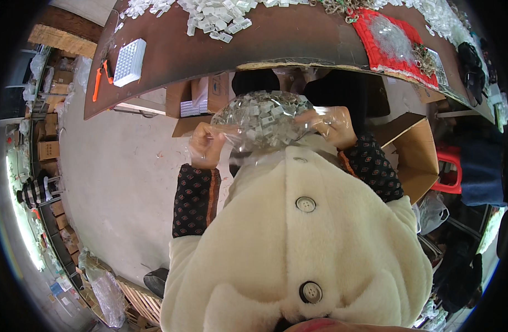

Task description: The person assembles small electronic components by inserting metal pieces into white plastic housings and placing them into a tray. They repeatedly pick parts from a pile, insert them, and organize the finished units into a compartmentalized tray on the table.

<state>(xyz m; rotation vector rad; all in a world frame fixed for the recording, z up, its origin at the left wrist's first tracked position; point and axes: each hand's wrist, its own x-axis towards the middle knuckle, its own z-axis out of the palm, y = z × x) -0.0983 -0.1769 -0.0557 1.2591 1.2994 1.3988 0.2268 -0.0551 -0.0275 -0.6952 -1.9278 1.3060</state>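
A clear plastic bag (268, 119) filled with small whitish plastic pieces hangs in front of my chest, just off the table's near edge. My left hand (207, 145) is closed on the bag's left side, its fingers pinching the film. On the opposite side my right hand (338, 127) grips the bag too, with fingers partly seen through the shiny plastic. The bag's upper edge bulges toward the table, and loose film stretches between both hands nearest my coat.
On the brown table (298, 41) lie a heap of small whitish plastic pieces (215, 16), a white gridded tray (130, 62), orange-handled pliers (102, 77) and a red cloth (370, 41) with clear strands. An open cardboard box (417, 149) and a red stool (449, 169) stand at right.
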